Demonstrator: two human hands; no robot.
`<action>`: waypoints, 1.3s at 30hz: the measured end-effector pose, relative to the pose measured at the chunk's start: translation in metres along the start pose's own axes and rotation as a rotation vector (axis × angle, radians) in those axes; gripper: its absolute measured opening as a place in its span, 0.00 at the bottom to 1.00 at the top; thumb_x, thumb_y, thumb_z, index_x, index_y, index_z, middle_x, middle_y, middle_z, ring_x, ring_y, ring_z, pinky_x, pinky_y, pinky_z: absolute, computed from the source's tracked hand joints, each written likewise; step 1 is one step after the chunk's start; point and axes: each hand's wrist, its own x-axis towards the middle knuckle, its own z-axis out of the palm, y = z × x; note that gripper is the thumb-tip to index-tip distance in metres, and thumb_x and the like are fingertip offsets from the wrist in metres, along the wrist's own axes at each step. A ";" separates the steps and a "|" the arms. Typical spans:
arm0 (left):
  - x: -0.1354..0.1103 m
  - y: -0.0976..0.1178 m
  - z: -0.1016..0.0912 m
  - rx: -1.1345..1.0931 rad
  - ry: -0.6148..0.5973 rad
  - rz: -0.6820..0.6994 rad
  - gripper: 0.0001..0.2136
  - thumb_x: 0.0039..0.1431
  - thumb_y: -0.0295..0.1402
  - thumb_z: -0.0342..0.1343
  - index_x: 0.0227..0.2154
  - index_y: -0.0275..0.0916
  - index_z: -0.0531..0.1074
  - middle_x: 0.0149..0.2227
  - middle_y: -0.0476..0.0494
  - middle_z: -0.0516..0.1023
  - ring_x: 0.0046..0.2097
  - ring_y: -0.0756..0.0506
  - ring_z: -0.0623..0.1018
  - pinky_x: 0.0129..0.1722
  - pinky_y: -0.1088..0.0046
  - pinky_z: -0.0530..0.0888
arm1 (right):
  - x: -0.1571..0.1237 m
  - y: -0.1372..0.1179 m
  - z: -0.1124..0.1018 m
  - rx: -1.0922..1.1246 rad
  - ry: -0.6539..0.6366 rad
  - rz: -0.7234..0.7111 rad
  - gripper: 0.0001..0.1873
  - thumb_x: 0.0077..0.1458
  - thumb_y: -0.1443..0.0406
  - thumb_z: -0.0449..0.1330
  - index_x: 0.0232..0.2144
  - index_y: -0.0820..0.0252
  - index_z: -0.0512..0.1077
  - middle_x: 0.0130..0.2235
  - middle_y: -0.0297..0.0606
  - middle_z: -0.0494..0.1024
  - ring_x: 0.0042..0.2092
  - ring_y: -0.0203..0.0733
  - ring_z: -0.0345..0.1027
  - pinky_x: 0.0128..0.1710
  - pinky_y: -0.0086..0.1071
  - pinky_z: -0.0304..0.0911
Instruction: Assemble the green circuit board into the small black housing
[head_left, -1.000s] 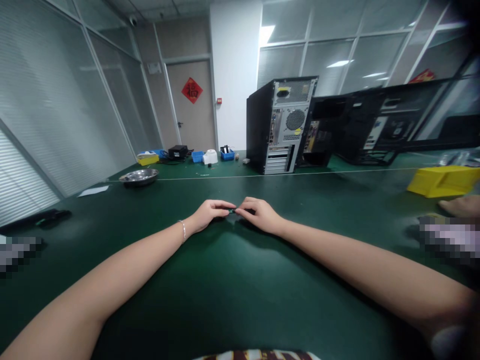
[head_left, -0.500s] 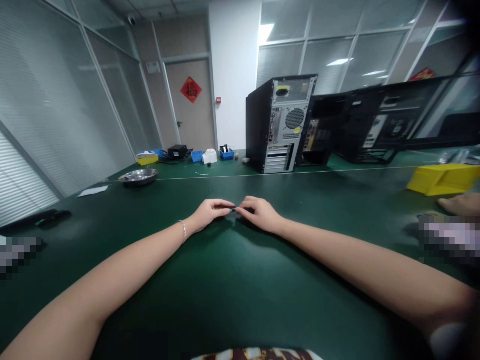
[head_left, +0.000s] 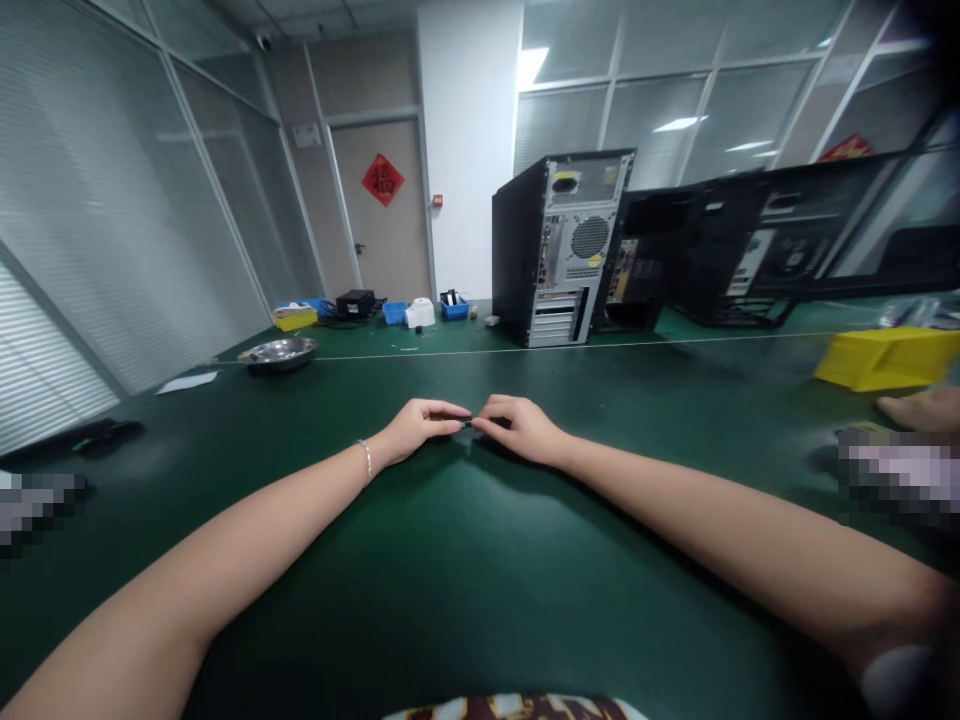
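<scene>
Tiny dark piece (head_left: pixel 466 424), pinched by left hand (head_left: pixel 412 430) and right hand (head_left: pixel 519 430), glossy green tabletop (head_left: pixel 480 570)

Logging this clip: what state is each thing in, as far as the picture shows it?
Left hand: thumb and fingers pinched on a small dark part
Right hand: fingertips pinched at its other end
Small dark part: held between both hands, details too small to tell
Metal bowl: upright
Computer tower: upright, rear panel facing the camera
Door: shut
</scene>
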 end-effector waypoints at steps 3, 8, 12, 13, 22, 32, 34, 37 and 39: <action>0.000 0.000 -0.001 -0.003 -0.009 0.001 0.16 0.48 0.35 0.67 0.42 0.36 0.81 0.42 0.39 0.83 0.40 0.44 0.78 0.44 0.65 0.71 | 0.000 0.000 0.000 0.006 -0.004 -0.005 0.15 0.63 0.58 0.56 0.32 0.59 0.78 0.34 0.39 0.76 0.36 0.39 0.70 0.39 0.30 0.63; 0.001 -0.001 -0.002 -0.007 -0.021 0.004 0.16 0.48 0.35 0.67 0.42 0.36 0.81 0.42 0.39 0.83 0.40 0.44 0.78 0.44 0.65 0.71 | 0.000 0.000 -0.001 0.015 -0.006 -0.007 0.15 0.64 0.58 0.56 0.32 0.59 0.78 0.34 0.38 0.76 0.36 0.39 0.70 0.39 0.30 0.63; 0.001 -0.001 -0.003 -0.006 -0.032 0.009 0.16 0.49 0.35 0.67 0.42 0.37 0.81 0.42 0.38 0.82 0.40 0.43 0.77 0.44 0.65 0.72 | 0.000 0.001 -0.001 0.021 -0.011 -0.011 0.15 0.63 0.57 0.56 0.32 0.58 0.78 0.34 0.38 0.76 0.36 0.39 0.70 0.39 0.31 0.63; 0.001 -0.002 -0.003 -0.005 -0.036 0.011 0.16 0.49 0.35 0.67 0.42 0.37 0.81 0.42 0.38 0.82 0.40 0.43 0.77 0.44 0.65 0.71 | 0.000 0.001 -0.001 0.023 -0.012 -0.012 0.15 0.63 0.57 0.56 0.32 0.59 0.78 0.34 0.38 0.76 0.36 0.39 0.70 0.39 0.31 0.63; 0.001 0.000 -0.004 -0.002 -0.074 0.016 0.16 0.50 0.34 0.66 0.43 0.36 0.81 0.41 0.38 0.82 0.38 0.45 0.77 0.43 0.67 0.71 | -0.001 -0.001 -0.002 0.040 -0.028 -0.034 0.16 0.64 0.57 0.55 0.33 0.59 0.79 0.33 0.38 0.76 0.37 0.38 0.70 0.39 0.30 0.63; 0.002 -0.004 -0.004 -0.051 -0.078 0.008 0.16 0.51 0.34 0.65 0.43 0.37 0.80 0.42 0.39 0.82 0.39 0.45 0.77 0.43 0.67 0.71 | 0.000 -0.003 -0.001 0.043 -0.012 -0.039 0.18 0.65 0.57 0.54 0.32 0.60 0.77 0.33 0.38 0.76 0.36 0.39 0.70 0.39 0.31 0.63; 0.003 -0.004 -0.003 -0.067 -0.065 0.005 0.16 0.51 0.34 0.65 0.43 0.37 0.80 0.41 0.39 0.82 0.38 0.46 0.77 0.43 0.67 0.71 | 0.000 -0.003 -0.001 0.036 -0.007 -0.032 0.18 0.65 0.56 0.54 0.31 0.60 0.77 0.33 0.39 0.76 0.36 0.39 0.69 0.39 0.31 0.63; 0.003 -0.004 -0.002 -0.081 -0.039 0.006 0.16 0.50 0.34 0.65 0.43 0.36 0.80 0.40 0.39 0.82 0.37 0.46 0.77 0.42 0.67 0.71 | 0.000 -0.003 0.000 0.019 -0.002 -0.019 0.18 0.65 0.57 0.54 0.31 0.60 0.77 0.34 0.39 0.76 0.36 0.39 0.69 0.38 0.31 0.63; 0.004 -0.004 -0.002 -0.080 -0.027 0.007 0.16 0.50 0.35 0.66 0.42 0.35 0.80 0.40 0.38 0.82 0.37 0.46 0.77 0.42 0.67 0.71 | 0.000 -0.003 0.000 0.007 -0.002 -0.012 0.17 0.64 0.57 0.54 0.31 0.59 0.78 0.34 0.39 0.76 0.35 0.39 0.69 0.38 0.31 0.63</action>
